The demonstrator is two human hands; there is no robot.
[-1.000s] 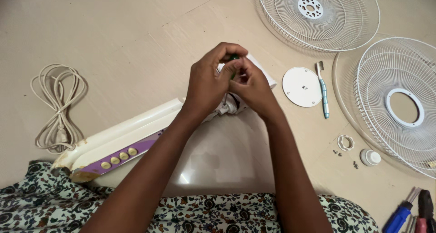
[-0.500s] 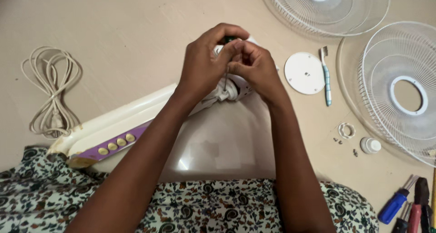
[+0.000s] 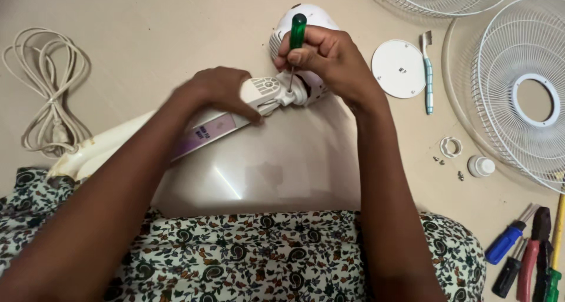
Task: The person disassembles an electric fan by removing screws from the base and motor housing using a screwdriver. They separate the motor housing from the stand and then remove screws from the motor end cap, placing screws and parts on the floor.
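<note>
Head view: your right hand (image 3: 329, 57) is closed around the green screwdriver (image 3: 297, 34), tip set in the neck joint of the fan (image 3: 276, 93) lying across your lap. Your left hand (image 3: 215, 93) clamps the neck just left of it. Keep the shaft upright and press down — don't let the tip slip. Spare screws (image 3: 447, 166) lie on the floor, right.
</note>
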